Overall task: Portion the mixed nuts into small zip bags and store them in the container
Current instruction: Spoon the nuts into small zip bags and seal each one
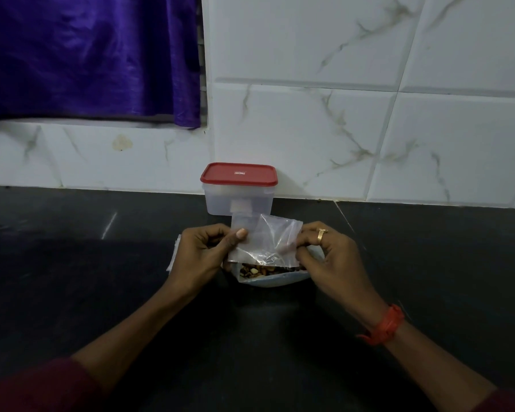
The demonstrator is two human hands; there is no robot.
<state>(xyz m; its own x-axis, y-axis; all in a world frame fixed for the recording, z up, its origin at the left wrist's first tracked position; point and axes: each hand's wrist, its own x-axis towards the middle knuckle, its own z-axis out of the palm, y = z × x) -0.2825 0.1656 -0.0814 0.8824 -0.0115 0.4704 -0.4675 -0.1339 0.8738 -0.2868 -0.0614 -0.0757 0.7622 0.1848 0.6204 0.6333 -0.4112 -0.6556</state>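
While a small clear bag (265,239) is held up over the counter (101,292) in the head view, its left edge is pinched by the left hand (202,251), with the thumb pressed on the near face. Its right edge is gripped by the curled fingers of the right hand (324,257). The bag looks empty; whether its mouth is parted cannot be told.

Just below it, nuts (259,270) are seen in an open pouch (268,282) lying on the counter between the hands. Pale sheets (173,257) are half hidden left of the left hand.

Farther back, the container (238,200) is set by the tiled wall (369,114), with its red lid (238,173) on. A ring (321,234) and an orange band (384,325) are worn on the right hand and wrist. A purple curtain (87,55) is hung at the far left.
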